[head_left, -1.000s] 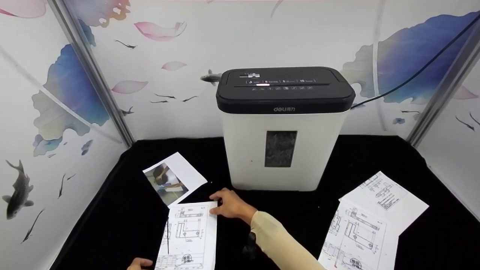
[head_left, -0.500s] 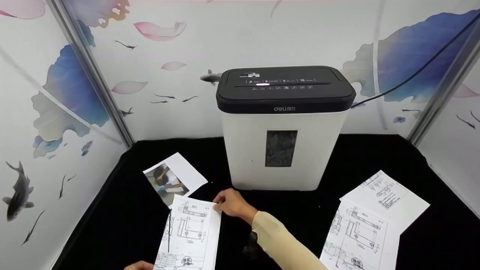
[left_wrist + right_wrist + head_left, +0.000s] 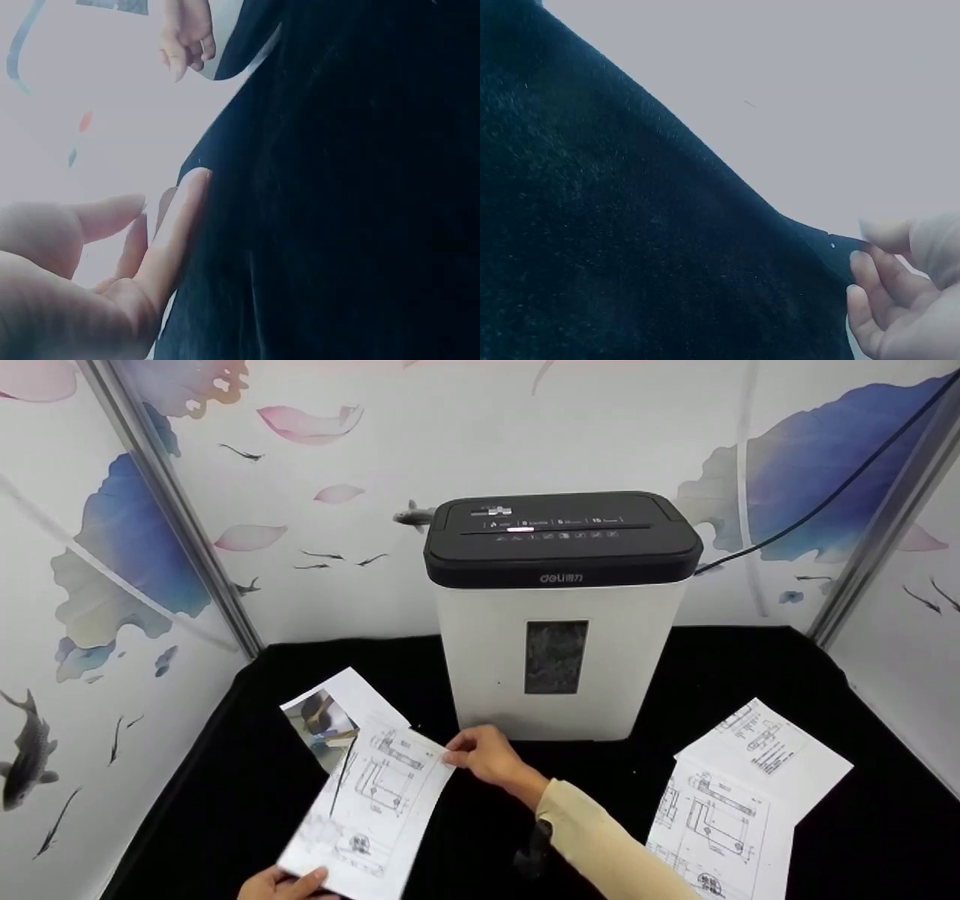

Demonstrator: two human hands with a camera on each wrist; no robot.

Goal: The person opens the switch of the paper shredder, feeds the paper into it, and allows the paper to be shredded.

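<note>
A white paper with a technical drawing [image 3: 390, 802] is held tilted above the black cloth, lying over part of a photo printout [image 3: 319, 724]. Whether it is one sheet or a thin stack, I cannot tell. My right hand [image 3: 491, 757] pinches its upper right corner between thumb and fingers. At the lower left corner my left hand [image 3: 289, 883] grips the paper, thumb on top and fingers underneath. The left wrist view shows that hand [image 3: 112, 277] close up; in the right wrist view the right hand [image 3: 900, 292] is at the lower right.
A white paper shredder [image 3: 487, 660] with a black top [image 3: 562, 551] stands behind the hands. Two overlapping drawing sheets [image 3: 731, 802] lie on the right of the black cloth [image 3: 592, 810]. A power cord [image 3: 814, 514] runs from the shredder up to the right. Printed panels enclose the table.
The drawing paper has risen and turned clockwise, its top shifting right with my right hand. My left hand has come further into view at the paper's lower corner. The head view has shifted slightly.
</note>
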